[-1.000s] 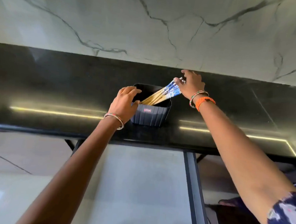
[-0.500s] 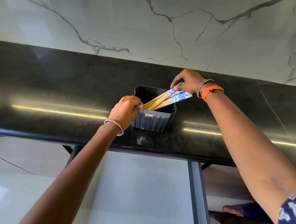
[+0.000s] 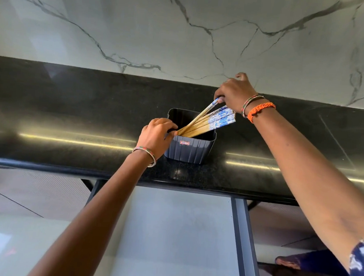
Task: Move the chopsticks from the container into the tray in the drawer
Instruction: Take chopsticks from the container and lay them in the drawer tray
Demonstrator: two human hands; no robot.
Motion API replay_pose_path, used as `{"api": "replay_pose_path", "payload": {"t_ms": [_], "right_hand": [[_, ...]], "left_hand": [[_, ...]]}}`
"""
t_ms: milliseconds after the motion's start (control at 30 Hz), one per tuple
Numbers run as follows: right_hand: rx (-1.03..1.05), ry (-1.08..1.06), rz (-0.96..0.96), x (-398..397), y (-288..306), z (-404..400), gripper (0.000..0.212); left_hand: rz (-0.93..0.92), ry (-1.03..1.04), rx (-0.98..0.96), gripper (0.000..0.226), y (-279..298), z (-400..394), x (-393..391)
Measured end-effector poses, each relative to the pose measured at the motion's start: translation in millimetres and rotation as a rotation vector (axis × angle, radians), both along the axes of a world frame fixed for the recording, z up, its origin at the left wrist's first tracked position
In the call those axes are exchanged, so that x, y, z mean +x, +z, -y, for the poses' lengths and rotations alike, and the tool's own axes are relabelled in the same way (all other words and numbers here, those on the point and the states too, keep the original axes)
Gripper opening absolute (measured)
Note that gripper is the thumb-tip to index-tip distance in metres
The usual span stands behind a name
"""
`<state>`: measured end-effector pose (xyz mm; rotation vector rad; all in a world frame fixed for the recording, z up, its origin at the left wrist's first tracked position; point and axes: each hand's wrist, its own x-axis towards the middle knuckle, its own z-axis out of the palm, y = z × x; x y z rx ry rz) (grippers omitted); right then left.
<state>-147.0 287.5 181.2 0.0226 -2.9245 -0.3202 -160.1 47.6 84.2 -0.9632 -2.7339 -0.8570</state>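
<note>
On the black counter (image 3: pixel 71 108), the left hand (image 3: pixel 155 136) grips the near-left rim of the dark container (image 3: pixel 190 149). Chopsticks (image 3: pixel 208 122) lean from it up to the right, their blue-patterned ends pinched by the right hand (image 3: pixel 235 94).

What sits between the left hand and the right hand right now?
In the head view, the chopsticks span the gap, slanting from the dark container steadied by the left hand up to the right hand, which pinches their blue-patterned ends.

Bare counter (image 3: pixel 71 108) flanks the container (image 3: pixel 189 149); marble wall (image 3: pixel 184 30) blocks behind.
</note>
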Motion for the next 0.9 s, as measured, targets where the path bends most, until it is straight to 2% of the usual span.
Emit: {"api": "replay_pose_path", "payload": {"t_ms": [133, 267, 367, 433, 467, 567, 667, 733, 800, 900], "right_hand": [[-0.109, -0.036, -0.203, 35, 32, -2, 0.016], [-0.454, -0.09, -0.372, 90, 51, 7, 0.016], [-0.741, -0.072, -0.314, 133, 36, 29, 0.015], [-0.845, -0.093, -0.192, 159, 9, 49, 0.016], [-0.855, -0.112, -0.13, 169, -6, 60, 0.018], [-0.81, -0.102, 0.054, 199, -63, 100, 0.02], [-0.575, 0.014, 0.168, 231, -125, 155, 0.024], [-0.637, 0.083, 0.232, 256, -161, 193, 0.025], [-0.77, 0.072, 0.38, 279, -193, 218, 0.026], [-0.863, 0.011, 0.621, 306, -238, 229, 0.026]], "left_hand": [[-0.057, -0.004, 0.094, 0.044, 17, 2, 13], [-0.109, 0.013, 0.063, 0.062, 39, 9, 35], [-0.271, 0.063, -0.04, 0.062, 48, 26, 58], [-0.364, 0.061, -0.096, 0.046, 46, 44, 79], [-0.349, 0.037, -0.12, 0.036, 42, 54, 88], [-0.038, -0.04, -0.212, 0.029, 11, 90, 118], [0.174, -0.069, -0.36, 0.025, -29, 114, 148], [0.301, -0.13, -0.434, 0.022, -57, 122, 171], [0.427, -0.164, -0.486, 0.026, -86, 134, 192], [0.539, -0.098, -0.421, 0.019, -123, 166, 215]]}}
